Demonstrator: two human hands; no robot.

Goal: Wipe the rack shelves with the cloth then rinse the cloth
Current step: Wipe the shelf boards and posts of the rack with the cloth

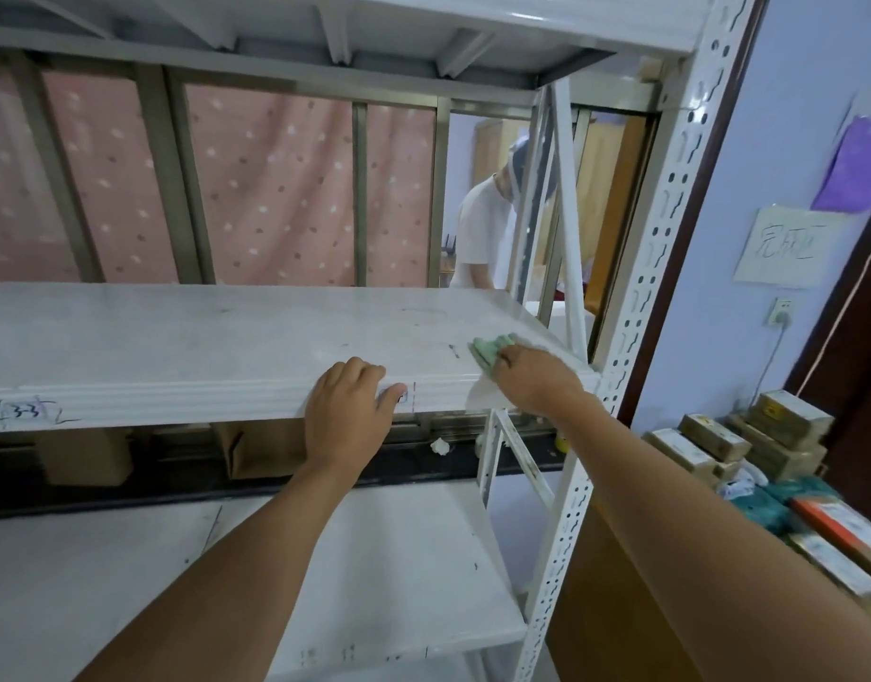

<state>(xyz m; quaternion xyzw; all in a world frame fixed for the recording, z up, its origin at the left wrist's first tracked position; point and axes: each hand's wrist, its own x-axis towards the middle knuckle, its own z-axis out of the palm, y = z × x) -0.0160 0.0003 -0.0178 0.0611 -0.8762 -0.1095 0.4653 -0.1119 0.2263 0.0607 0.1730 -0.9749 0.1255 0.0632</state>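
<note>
I see the rack (pixel 669 268) of white painted metal, with a perforated corner post full of small slots; the middle shelf (pixel 187 337) is a flat, smooth white board with faint grey scuffs and pen marks on its front lip. My right hand (pixel 537 381) presses the cloth (pixel 490 350) down on the right front corner of this shelf; the cloth is pale green, soft and crumpled, with a thin white part hanging over the edge; the fingers are closed down on it. My left hand (pixel 347 411) grips the front lip of the same shelf, fingers curled together over the top, thumb on the face of the lip. The lower shelf (pixel 399 558) is also plain white. To the right, flat cardboard boxes (pixel 748 445) lie stacked near the blue wall (pixel 768 140); behind the rack hangs a pink dotted curtain (pixel 271 189).
</note>
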